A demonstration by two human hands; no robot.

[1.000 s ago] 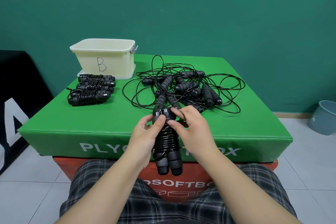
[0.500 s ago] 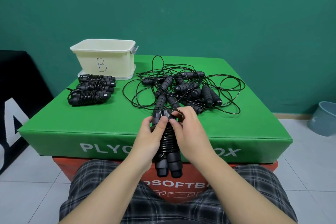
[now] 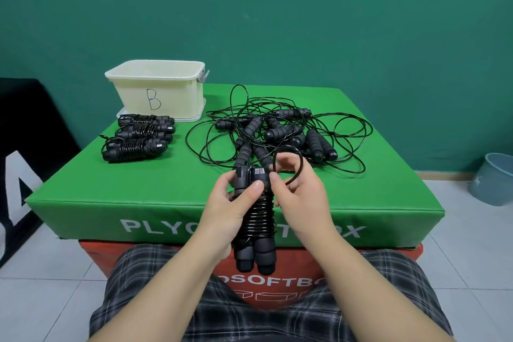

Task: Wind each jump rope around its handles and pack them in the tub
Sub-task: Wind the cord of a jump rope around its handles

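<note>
My left hand (image 3: 230,203) grips a black jump rope (image 3: 256,233) whose cord is coiled around its two handles, held upright over the near edge of the green box. My right hand (image 3: 299,191) pinches the last loose loop of cord (image 3: 297,158) by the handle tops. A tangled pile of unwound ropes (image 3: 280,133) lies at the box's middle and right. Three wound ropes (image 3: 138,137) lie in a row at the left. Behind them stands the cream tub (image 3: 158,83) marked B; its inside is hidden.
The green plyo box (image 3: 155,191) rests on a red one (image 3: 291,280), with my checked shorts below. A grey bucket (image 3: 492,180) stands on the tiled floor at the right. A black pad (image 3: 25,125) leans at the left.
My right hand has pulled a loop of cord up and out to the right of the handle tops. My left hand keeps its hold on the wound rope.
</note>
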